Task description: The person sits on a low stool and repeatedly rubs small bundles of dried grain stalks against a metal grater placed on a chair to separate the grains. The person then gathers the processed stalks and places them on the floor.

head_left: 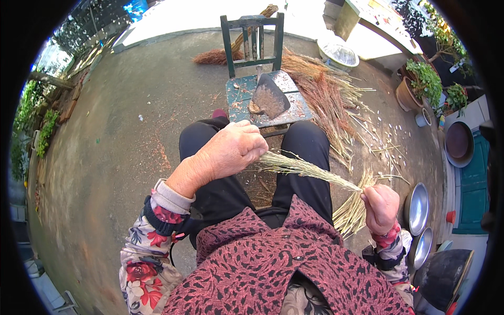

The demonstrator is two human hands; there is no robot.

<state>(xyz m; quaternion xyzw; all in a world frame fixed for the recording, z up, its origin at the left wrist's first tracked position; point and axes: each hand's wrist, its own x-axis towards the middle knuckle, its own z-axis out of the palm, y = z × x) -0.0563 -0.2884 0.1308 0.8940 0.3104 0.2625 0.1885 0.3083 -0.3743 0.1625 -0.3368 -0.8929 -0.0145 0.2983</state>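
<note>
A small bunch of pale broomcorn-like stalks (307, 167) is stretched across my lap, above my thighs. My left hand (235, 149) is closed around its bushy end at the left. The thin end sits in the closed fingers of my right hand (380, 208), lower down on the right. Just beyond my knees, a worn green wooden chair (237, 95) faces me. On its seat a flat metal blade (271, 96) like that of a shovel rests tilted among reddish bits. Behind my right hand, a bundle of cut pale stalks (348, 218) lies on the ground.
Reddish broomcorn (327, 94) is heaped right of the chair, with loose stalks (388, 151) scattered nearer. A broom (216, 57) leans behind the chair. Metal basins (417, 208), a dark wok-like vessel (443, 277) and a potted plant (409, 94) line the right side.
</note>
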